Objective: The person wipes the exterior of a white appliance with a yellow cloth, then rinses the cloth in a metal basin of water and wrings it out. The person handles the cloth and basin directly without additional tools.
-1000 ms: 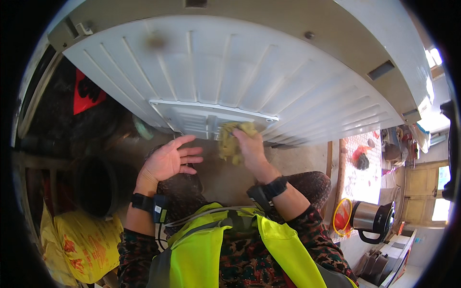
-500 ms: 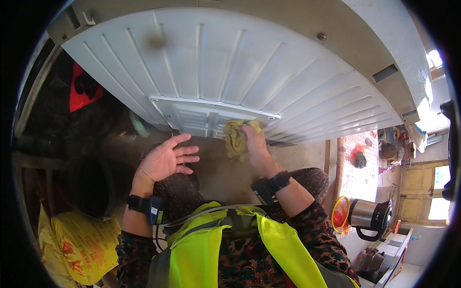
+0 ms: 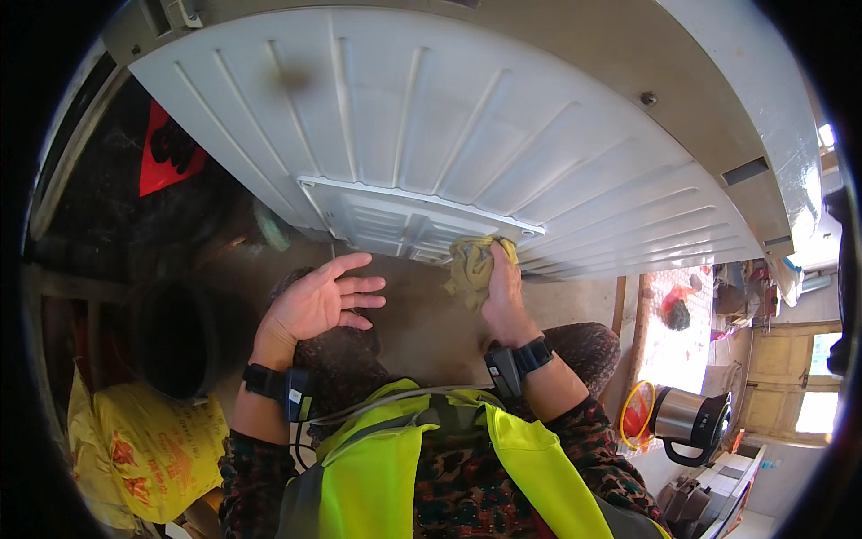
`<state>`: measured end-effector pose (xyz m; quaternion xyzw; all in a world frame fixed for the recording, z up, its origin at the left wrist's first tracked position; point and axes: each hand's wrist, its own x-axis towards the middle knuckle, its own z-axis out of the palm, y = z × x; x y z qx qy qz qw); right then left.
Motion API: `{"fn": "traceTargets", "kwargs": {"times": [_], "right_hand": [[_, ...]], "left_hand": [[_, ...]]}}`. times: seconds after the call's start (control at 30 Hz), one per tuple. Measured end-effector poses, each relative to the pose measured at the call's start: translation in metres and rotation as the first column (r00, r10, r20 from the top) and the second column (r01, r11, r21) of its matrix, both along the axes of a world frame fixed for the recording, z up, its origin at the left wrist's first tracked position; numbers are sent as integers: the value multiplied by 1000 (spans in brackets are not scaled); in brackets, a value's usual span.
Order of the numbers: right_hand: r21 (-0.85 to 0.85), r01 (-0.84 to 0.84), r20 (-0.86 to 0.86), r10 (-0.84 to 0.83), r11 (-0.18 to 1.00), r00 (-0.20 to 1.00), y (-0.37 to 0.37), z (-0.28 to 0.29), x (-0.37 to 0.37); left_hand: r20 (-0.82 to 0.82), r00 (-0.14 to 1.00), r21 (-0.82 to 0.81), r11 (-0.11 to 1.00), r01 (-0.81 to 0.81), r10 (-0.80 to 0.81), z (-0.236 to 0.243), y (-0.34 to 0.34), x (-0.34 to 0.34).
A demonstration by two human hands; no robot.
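Note:
A large white ribbed panel (image 3: 467,117) fills the upper middle, with a smaller inset plate (image 3: 377,220) along its lower edge and a beige frame above. My right hand (image 3: 505,301) grips a crumpled yellow cloth (image 3: 471,269) against the lower right of the inset plate, fingers curled around it. My left hand (image 3: 319,301) hangs below the plate's left part, palm turned up, fingers apart and holding nothing. Whether the cloth touches the panel beneath my fingers is hard to tell.
A dark recess with a red paper piece (image 3: 166,180) is at left, above a black cylindrical container (image 3: 180,341) and a yellow sack (image 3: 166,449). At right are a bright patterned surface (image 3: 664,341), a steel kettle (image 3: 678,418), cluttered items and a wooden cabinet (image 3: 772,359).
My right hand and the cloth have shifted rightward along the lower part of the panel. My left hand has moved slightly right, still open. The whole view has shifted a little.

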<state>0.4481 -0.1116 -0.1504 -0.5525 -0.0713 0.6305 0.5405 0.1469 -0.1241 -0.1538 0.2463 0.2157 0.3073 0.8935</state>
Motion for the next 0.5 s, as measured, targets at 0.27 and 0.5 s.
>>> {"fn": "traceTargets", "kwargs": {"times": [0.27, 0.5], "right_hand": [[109, -165, 119, 152, 980, 981, 17, -12, -55], [18, 44, -123, -41, 999, 991, 0, -6, 6]], "left_hand": [[-25, 1000, -50, 999, 11, -12, 9, 5, 9], [-45, 999, -35, 999, 6, -8, 4, 2, 5]]}}
